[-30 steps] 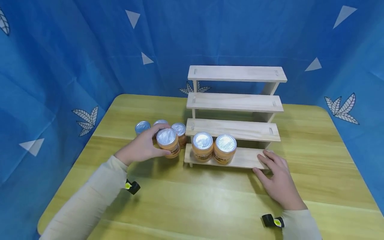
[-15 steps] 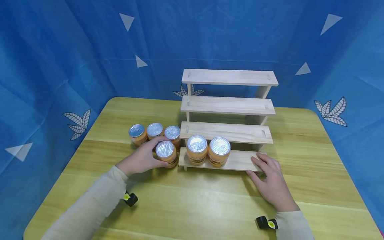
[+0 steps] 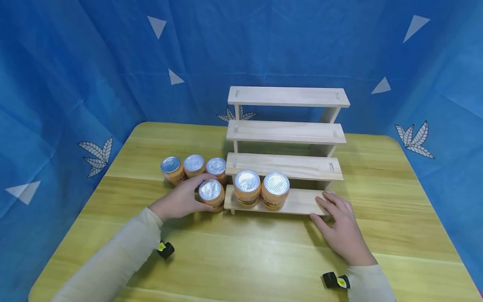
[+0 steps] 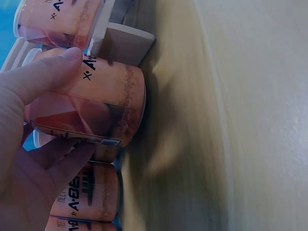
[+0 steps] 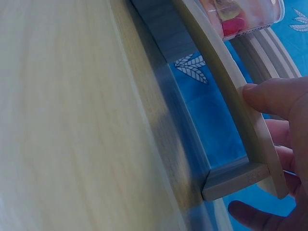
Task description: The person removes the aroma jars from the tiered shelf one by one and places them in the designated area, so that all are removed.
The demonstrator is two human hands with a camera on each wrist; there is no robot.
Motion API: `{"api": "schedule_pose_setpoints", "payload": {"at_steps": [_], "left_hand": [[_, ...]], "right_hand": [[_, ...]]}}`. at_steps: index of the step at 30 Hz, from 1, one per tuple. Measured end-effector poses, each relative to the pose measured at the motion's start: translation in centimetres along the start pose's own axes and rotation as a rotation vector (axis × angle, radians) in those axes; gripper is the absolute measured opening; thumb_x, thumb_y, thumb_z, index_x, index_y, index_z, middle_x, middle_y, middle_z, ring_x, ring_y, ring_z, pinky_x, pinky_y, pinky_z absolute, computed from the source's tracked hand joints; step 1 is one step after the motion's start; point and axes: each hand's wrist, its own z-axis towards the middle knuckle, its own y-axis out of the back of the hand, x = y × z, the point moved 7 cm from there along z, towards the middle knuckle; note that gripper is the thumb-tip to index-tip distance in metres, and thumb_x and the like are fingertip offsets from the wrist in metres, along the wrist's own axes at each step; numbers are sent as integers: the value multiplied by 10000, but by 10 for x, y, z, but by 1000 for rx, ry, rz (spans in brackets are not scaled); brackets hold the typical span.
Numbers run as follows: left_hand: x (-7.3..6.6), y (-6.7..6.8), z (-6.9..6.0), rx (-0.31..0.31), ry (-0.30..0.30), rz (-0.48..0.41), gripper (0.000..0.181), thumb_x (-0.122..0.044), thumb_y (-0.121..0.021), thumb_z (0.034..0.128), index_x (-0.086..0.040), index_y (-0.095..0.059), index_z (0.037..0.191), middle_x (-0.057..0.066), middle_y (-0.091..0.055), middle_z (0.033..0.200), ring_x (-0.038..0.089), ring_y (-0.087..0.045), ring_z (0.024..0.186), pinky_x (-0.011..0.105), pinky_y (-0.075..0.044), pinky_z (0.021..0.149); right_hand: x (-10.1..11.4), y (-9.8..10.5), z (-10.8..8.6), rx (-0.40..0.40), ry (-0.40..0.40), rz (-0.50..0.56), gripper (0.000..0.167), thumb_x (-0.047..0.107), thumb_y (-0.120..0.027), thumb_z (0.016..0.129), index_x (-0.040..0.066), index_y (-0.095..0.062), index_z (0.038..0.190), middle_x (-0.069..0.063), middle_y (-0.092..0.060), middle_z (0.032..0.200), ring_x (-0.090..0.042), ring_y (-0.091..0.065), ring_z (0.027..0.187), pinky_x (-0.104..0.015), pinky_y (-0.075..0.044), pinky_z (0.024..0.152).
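Note:
An orange jar with a silver lid (image 3: 210,191) is gripped by the left hand (image 3: 180,200), just left of the shelf's bottom step; the left wrist view shows thumb and fingers around the same jar (image 4: 91,98). Two more jars stand side by side on the bottom step (image 3: 302,201) of a pale wooden four-step shelf. The right hand (image 3: 344,228) rests at that step's right end, and in the right wrist view its thumb touches the board's front edge (image 5: 255,125). Behind the held jar, three similar jars (image 3: 175,176) stand in a row on the table.
The upper three steps (image 3: 288,96) of the shelf hold nothing. Around it lies the wooden table (image 3: 241,260), with a patterned blue cloth (image 3: 211,37) hanging behind and at the sides. A small black device sits by each wrist.
The left hand has lowered its jar from about a second ago, then shifted it slightly right toward the shelf. The right hand stays at the step's end. The head view has shifted a little.

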Motion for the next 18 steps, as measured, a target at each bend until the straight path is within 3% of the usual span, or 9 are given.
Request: {"api": "schedule_pose_setpoints", "payload": {"at_steps": [5, 10, 18], "left_hand": [[5, -3, 0, 40, 3, 17, 811, -256, -902, 775, -175, -475, 1460, 33, -527, 1436, 255, -504, 1325, 505, -430, 1071], [6, -4, -1, 32, -21, 41, 804, -256, -893, 789, -179, -470, 1469, 17, -475, 1464, 240, -467, 1353, 498, -412, 1093], [-1, 0, -7, -67, -64, 86, 824, -310, -879, 802, -232, -442, 1496, 7, -379, 1514, 241, -375, 1402, 528, -409, 1085]], "right_hand": [[1, 0, 0, 7, -6, 2, 495, 149, -818, 850, -35, -652, 1279, -212, -525, 1425, -430, -407, 1294, -598, -364, 986], [2, 0, -1, 9, -6, -2, 496, 151, -816, 852, -35, -651, 1281, -218, -522, 1428, -433, -411, 1291, -607, -366, 988], [1, 1, -1, 18, -11, -1, 502, 160, -810, 864, -34, -641, 1295, -211, -515, 1437, -430, -403, 1297, -606, -371, 981]]}}
